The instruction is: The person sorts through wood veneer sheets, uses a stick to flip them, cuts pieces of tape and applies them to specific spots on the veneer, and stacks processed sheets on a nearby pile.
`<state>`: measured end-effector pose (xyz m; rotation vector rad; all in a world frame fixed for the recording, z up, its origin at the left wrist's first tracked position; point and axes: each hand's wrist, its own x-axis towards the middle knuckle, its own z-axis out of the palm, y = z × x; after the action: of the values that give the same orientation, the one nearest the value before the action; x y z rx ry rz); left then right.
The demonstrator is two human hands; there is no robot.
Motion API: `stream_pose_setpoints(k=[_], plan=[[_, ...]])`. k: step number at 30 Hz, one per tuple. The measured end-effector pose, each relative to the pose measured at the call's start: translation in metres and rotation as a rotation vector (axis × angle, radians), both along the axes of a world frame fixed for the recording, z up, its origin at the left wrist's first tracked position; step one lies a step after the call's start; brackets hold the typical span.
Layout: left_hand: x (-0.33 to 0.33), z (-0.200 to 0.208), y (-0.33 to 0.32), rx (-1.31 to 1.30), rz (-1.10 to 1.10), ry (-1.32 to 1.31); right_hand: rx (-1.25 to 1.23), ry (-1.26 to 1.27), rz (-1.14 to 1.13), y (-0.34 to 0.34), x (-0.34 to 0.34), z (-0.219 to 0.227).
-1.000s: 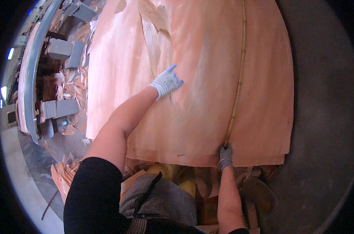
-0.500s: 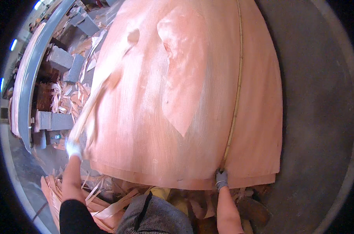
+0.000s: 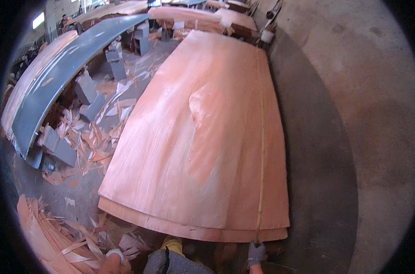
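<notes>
A long, thin bamboo-like stick (image 3: pixel 263 155) lies lengthwise along the right side of a large stack of pinkish wood veneer sheets (image 3: pixel 152 169). My right hand (image 3: pixel 256 252), in a grey glove, is closed round the stick's near end at the front edge of the stack. Low at the left, beside my waist, is my left hand (image 3: pixel 115 255) in a white glove; its fingers are hidden and whether it holds anything does not show. Midway along the top sheet is a ragged patch (image 3: pixel 203 137) of different sheen.
Scrap veneer strips (image 3: pixel 47 237) are heaped at the near left, with more scraps (image 3: pixel 93 141) on the floor. Grey blocks (image 3: pixel 59 144) support a long dark panel (image 3: pixel 66 77) at the left. Further veneer stacks (image 3: pixel 189 16) stand at the back. Concrete floor (image 3: pixel 317 182) runs along the right.
My left hand has dropped from the stack's left edge to beside my waist, and the pale blurred strip near it is gone. The view takes in more of the far end. My right hand keeps the stick.
</notes>
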<state>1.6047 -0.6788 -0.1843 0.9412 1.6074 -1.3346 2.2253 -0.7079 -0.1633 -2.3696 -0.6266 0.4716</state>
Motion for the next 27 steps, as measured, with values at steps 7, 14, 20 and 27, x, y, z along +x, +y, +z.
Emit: stream_pose_setpoints(k=[7,14,20,27], plan=[[0.108,0.074,0.073,0.674,-0.152,-0.258,-0.04,0.253,0.05,-0.115,-0.064,0.149],[0.167,0.029,0.06,0.741,-0.229,-0.716,0.021,0.271,0.168,-0.202,-0.047,0.134],[0.131,-0.006,0.006,0.608,-0.246,-0.781,0.125,0.768,0.016,-0.192,-0.035,0.211],[0.018,-0.1,-0.06,0.42,-0.237,-0.496,0.063,0.584,0.004,-0.126,-0.035,0.242]])
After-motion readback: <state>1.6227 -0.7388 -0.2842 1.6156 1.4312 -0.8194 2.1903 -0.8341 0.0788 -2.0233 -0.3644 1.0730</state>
